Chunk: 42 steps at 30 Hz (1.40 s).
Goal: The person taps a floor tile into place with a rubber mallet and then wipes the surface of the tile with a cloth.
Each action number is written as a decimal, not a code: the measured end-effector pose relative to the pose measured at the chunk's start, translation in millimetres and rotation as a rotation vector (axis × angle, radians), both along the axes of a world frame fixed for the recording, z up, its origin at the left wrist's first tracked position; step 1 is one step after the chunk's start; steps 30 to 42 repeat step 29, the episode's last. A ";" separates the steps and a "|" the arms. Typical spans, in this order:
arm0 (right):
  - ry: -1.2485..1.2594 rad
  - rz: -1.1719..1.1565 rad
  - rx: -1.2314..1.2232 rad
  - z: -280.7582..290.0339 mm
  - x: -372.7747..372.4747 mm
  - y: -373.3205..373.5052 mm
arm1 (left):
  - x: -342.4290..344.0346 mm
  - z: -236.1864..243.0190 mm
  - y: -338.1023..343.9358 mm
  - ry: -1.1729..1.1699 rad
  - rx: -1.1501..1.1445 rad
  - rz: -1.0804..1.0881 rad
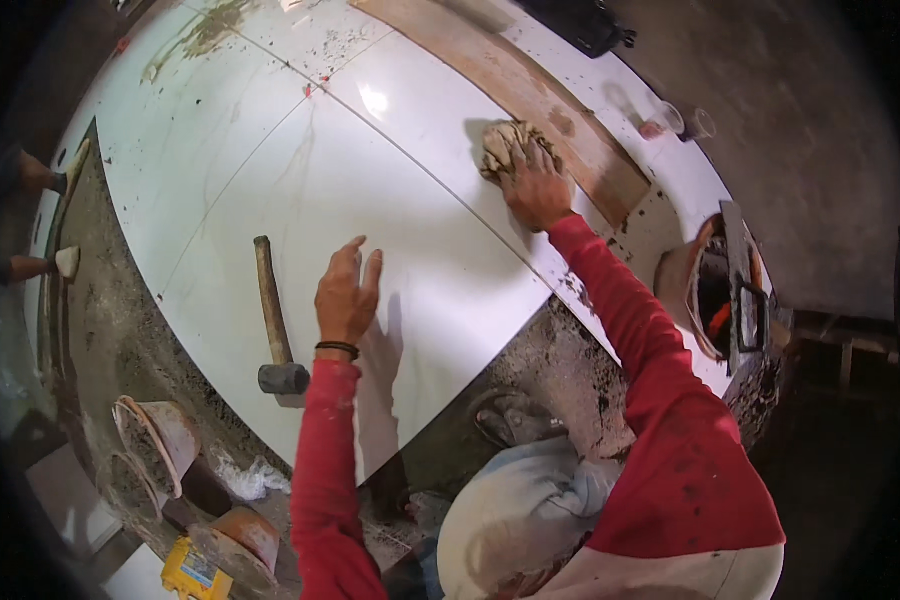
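Note:
My right hand presses down on a crumpled, dirty rag on the white floor tiles, beside a long wooden board. Its fingers curl over the cloth. Over the nearer tile hangs my left hand, fingers apart and nothing in them. A dark band circles that wrist. Left of it lies a mallet, its wooden handle pointing away and its dark head near the tile's edge. Thin joint lines run between the tiles, with small red bits where they cross.
A mortar-stained bucket stands at right with a flat metal-edged tool across it. Two clear cups sit beyond the board. More dirty buckets and a yellow box are at lower left. Another person's feet show at far left.

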State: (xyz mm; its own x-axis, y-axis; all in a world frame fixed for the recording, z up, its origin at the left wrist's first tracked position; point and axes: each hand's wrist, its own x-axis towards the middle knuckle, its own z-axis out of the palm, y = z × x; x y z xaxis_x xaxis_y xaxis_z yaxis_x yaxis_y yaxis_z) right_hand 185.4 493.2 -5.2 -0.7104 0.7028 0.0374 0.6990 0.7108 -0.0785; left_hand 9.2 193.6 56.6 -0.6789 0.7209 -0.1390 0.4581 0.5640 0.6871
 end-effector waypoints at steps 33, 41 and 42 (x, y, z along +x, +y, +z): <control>0.287 0.198 -0.017 128.4 109.2 -63.1 | 183.6 129.0 -370.6 -0.693 0.238 0.710; 0.287 0.198 -0.017 128.4 109.2 -63.1 | 183.6 129.0 -370.6 -0.693 0.238 0.710; 0.287 0.198 -0.017 128.4 109.2 -63.1 | 183.6 129.0 -370.6 -0.693 0.238 0.710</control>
